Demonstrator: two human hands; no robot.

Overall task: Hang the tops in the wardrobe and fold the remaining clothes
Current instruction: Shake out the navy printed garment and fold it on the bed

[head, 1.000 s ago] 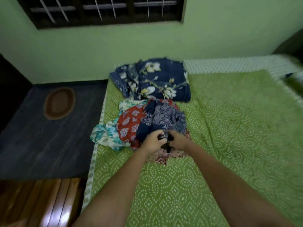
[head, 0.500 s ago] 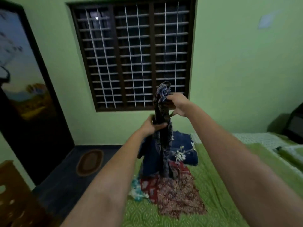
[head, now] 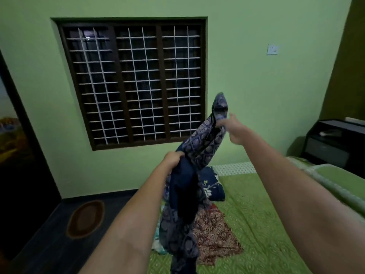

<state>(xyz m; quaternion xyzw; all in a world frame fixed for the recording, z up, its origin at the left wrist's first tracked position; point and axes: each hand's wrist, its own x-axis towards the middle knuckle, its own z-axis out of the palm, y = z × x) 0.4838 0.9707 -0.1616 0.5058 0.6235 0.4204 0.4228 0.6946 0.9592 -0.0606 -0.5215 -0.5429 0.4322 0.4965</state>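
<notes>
The left hand (head: 173, 159) is clenched round a bunched part of the dark blue printed garment (head: 199, 153), and the right hand (head: 234, 128), higher and further right, pinches another edge of it, though motion blur hides exactly how its fingers lie. A second ago both hands were low on the pile, knuckles together on this same cloth; half a second ago it hung as a narrow rope in front of the window; now the hands have drawn apart and the fabric slants between them, its tail trailing down over the heap. That reads as the garment being shaken open to find its shape, so whether it is a top for the wardrobe or a piece for folding is probably not settled yet, and nothing has been hung or folded. Below it lie a maroon printed cloth (head: 214, 232), a navy floral piece (head: 212, 189) nearer the wall, and a scrap of teal and white at the bed's edge. They rest on a green patterned bedspread (head: 266, 224). Beyond stand the light green wall, a dark-framed window with a white grille (head: 136, 84), a switch plate (head: 273, 49), a dark cabinet (head: 333, 143) at right, and an oval mat (head: 86, 219) on the dark floor.
</notes>
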